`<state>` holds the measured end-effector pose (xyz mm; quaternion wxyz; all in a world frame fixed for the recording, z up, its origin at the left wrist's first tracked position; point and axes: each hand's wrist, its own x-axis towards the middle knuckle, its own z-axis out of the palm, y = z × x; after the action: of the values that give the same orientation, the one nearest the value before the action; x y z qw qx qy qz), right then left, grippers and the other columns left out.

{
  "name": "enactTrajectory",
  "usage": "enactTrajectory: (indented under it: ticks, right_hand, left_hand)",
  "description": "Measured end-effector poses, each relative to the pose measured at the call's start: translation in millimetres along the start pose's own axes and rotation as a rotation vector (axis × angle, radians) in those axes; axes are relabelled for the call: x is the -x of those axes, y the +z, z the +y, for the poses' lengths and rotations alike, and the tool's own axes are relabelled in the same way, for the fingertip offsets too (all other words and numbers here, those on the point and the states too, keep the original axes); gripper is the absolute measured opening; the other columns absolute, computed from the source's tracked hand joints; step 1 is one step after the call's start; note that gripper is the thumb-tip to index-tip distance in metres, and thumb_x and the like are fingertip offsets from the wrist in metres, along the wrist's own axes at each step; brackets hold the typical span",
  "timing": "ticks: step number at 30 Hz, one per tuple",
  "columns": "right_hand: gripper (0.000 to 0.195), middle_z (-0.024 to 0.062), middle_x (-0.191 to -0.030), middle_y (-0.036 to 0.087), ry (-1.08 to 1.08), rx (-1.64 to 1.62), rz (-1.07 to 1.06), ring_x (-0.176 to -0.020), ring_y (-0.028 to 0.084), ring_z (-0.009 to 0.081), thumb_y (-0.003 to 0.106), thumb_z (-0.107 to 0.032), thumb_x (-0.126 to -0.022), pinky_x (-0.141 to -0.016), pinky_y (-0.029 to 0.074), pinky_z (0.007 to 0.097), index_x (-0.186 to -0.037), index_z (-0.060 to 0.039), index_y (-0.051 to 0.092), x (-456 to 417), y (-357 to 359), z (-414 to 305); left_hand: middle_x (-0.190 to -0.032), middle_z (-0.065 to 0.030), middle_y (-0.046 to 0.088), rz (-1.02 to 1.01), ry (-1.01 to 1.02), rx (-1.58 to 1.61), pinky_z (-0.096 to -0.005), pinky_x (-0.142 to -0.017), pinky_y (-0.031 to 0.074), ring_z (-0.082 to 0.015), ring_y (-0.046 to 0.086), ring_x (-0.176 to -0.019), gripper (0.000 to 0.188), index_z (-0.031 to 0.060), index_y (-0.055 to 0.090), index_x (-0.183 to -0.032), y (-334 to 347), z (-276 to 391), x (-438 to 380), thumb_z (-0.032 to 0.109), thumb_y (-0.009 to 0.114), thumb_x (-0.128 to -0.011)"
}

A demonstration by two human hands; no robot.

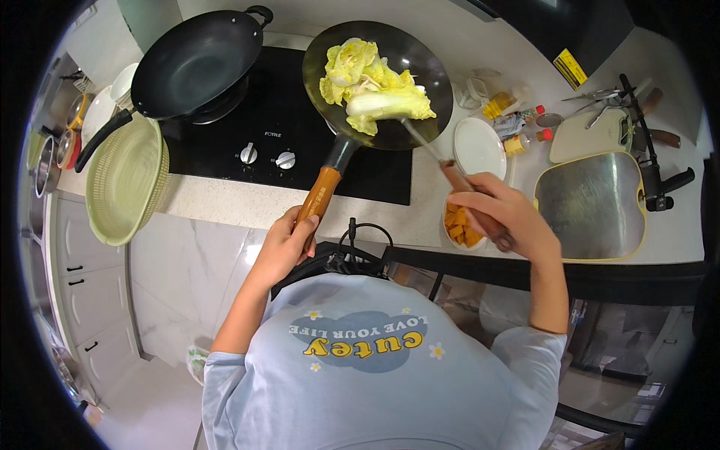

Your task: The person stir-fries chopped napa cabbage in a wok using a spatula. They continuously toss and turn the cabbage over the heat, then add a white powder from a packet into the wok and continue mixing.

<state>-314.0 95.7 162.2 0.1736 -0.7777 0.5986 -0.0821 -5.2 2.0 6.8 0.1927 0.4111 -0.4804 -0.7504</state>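
My left hand [289, 241] grips the wooden handle [322, 194] of a dark wok [430, 73] on the right side of the cooktop. Pale green and yellow cabbage leaves [374, 81] are heaped in that wok. Closed around a brown wooden handle, my right hand [506, 211] holds a cooking utensil [423, 140], probably a spatula. Its metal shaft runs into the wok, and its working end is hidden at the edge of the leaves. Below my right hand stands a white bowl of orange cubes [460, 228], partly covered by the hand.
A second black wok [197, 62] occupies the left of the black glass cooktop [225, 140]. Beside it a green colander [124, 183] juts past the counter edge. Rightward are a white plate [480, 149], bottles [517, 143], a cutting board [590, 208] and a black stand [647, 152].
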Motion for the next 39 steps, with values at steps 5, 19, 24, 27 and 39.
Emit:
enactTrajectory:
  ticks: [5, 19, 24, 27, 39]
  right_hand:
    - [0.052, 0.0094, -0.102, 0.057, -0.022, -0.002, 0.084, -0.083, 0.062, 0.0253, 0.067, 0.01, -0.067, -0.073, 0.051, 0.0284, -0.114, -0.0115, 0.062, -28.0, 19.7, 13.4]
    - [0.022, 0.0102, -0.095, 0.07, -0.191, -0.301, 0.449, -0.083, 0.066, 0.0144, 0.066, 0.003, -0.085, -0.074, 0.051, 0.0239, -0.107, 0.0013, 0.068, -101.8, 9.9, -6.7]
    - [0.02, 0.0073, -0.093, 0.069, -0.001, -0.401, 0.426, -0.082, 0.063, 0.0081, 0.065, 0.003, -0.087, -0.072, 0.05, 0.0222, -0.106, 0.0019, 0.067, -118.1, 24.6, -0.1]
    - [0.018, 0.0073, -0.095, 0.069, 0.074, -0.543, 0.505, -0.085, 0.062, 0.0077, 0.064, 0.002, -0.089, -0.074, 0.05, 0.0222, -0.107, 0.0029, 0.066, -107.2, 18.4, 2.3]
    - [0.017, 0.0155, -0.1, 0.068, 0.358, -0.423, 0.825, -0.082, 0.07, 0.0226, 0.057, -0.006, -0.094, -0.075, 0.059, 0.0298, -0.106, 0.0041, 0.064, -41.9, -63.0, 39.4]
  left_hand:
    - [-0.057, -0.0016, 0.051, -0.006, -0.003, 0.01, -0.0218, -0.041, 0.031, -0.0059, 0.039, -0.044, 0.034, -0.0047, 0.053, -0.111, -0.3, -2.2, -0.9, 0.026, 0.05, -0.098]
    - [-0.059, -0.0016, 0.052, -0.003, -0.021, -0.029, -0.0234, -0.046, 0.037, -0.0078, 0.046, -0.048, 0.04, -0.0051, 0.053, -0.116, 1.2, -7.7, -1.5, 0.03, 0.049, -0.097]
    - [-0.06, -0.0023, 0.052, -0.004, 0.002, -0.032, -0.0247, -0.049, 0.04, -0.0091, 0.05, -0.052, 0.04, -0.0053, 0.054, -0.114, 1.3, -11.5, -1.7, 0.031, 0.049, -0.097]
    - [-0.06, -0.0027, 0.052, -0.007, 0.006, -0.022, -0.0253, -0.05, 0.04, -0.0098, 0.051, -0.053, 0.038, -0.0045, 0.055, -0.108, 0.1, -13.3, -2.3, 0.032, 0.05, -0.097]
    - [-0.06, -0.0033, 0.052, -0.003, 0.028, -0.083, -0.0259, -0.051, 0.04, -0.0104, 0.05, -0.053, 0.034, -0.0033, 0.055, -0.108, -5.5, -5.1, -0.5, 0.029, 0.048, -0.098]
